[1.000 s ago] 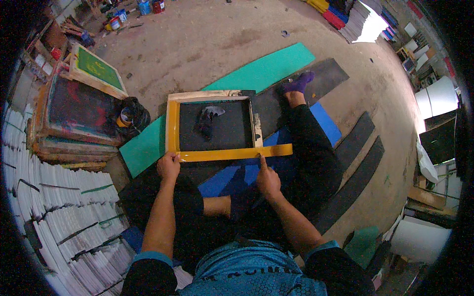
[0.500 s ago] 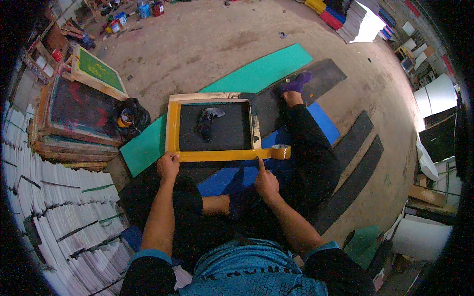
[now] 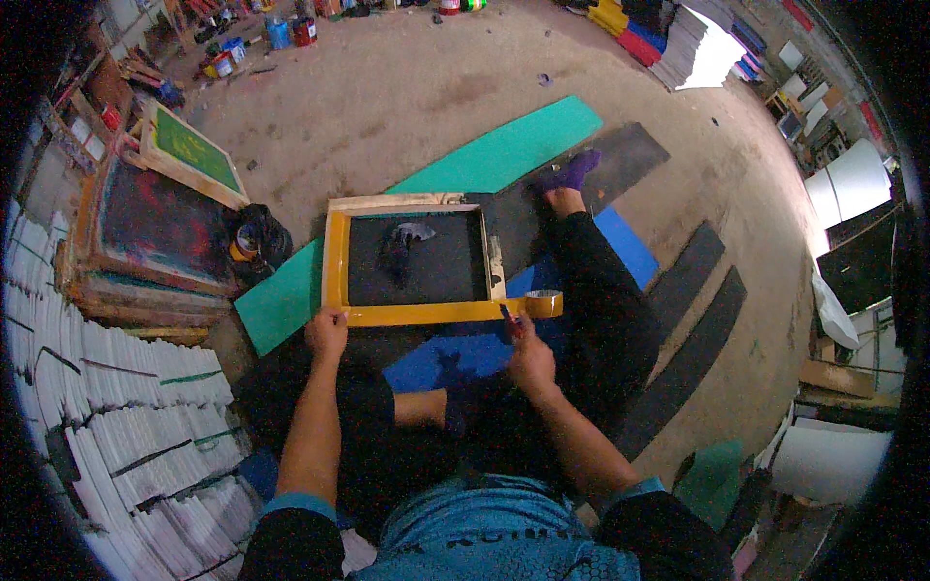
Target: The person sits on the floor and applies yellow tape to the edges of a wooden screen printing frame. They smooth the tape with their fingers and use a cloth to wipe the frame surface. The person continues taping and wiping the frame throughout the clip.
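A wooden screen frame (image 3: 407, 201) lies in front of me, its dark mesh showing a grey patch. Brown packing tape covers its left side and a strip of tape (image 3: 426, 313) runs along its near side. My left hand (image 3: 327, 332) is closed on the near left taped corner. The tape roll (image 3: 544, 304) hangs at the strip's right end, beyond the frame's near right corner. My right hand (image 3: 532, 360) grips a small red-and-dark cutter knife (image 3: 512, 321), its tip at the strip just left of the roll.
Green (image 3: 499, 145), black and blue foam strips lie under and around the frame. My outstretched leg (image 3: 610, 261) is right of it. Framed screens (image 3: 165, 223) and a black bag (image 3: 266, 237) stand left, above bundled white stacks (image 3: 136, 387). Paint cans (image 3: 279, 34) are far left.
My right hand's finger was on the tape; now the hand holds the cutter at the strip's edge. The left hand stays at the corner. The whole view has shifted slightly.
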{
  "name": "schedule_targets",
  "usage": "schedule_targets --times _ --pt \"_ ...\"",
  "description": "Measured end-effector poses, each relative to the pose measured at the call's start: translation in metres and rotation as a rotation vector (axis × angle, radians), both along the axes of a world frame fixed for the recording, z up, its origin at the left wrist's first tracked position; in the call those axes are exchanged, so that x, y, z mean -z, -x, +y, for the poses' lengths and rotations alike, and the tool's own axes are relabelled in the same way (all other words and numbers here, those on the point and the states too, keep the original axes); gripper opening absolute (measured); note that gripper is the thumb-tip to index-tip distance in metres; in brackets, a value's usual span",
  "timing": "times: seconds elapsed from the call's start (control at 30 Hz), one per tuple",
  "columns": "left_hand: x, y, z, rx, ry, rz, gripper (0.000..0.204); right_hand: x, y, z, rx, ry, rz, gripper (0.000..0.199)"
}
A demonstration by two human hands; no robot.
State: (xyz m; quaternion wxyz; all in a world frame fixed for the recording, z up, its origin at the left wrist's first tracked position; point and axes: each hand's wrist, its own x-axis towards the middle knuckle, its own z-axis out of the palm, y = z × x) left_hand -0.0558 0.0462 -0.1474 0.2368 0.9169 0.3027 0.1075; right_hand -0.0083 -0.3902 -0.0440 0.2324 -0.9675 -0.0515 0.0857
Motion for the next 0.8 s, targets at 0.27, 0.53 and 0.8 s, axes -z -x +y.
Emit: schedule_targets --times 0.27,0.53,0.8 --pt "0.000 0.003 0.003 0.020 0.082 -0.098 0.028 -0.043 -0.114 -0.018 0.126 0.301 0.208 0.058" --pt "-0.010 0.009 0.000 -0.036 0.124 -0.083 0.025 -0.035 -0.130 -0.054 0.164 0.272 0.251 0.053" --pt "-0.028 0.014 0.005 0.019 0.258 -0.159 0.024 -0.033 -0.191 -0.028 0.259 -0.290 -0.055 0.049"
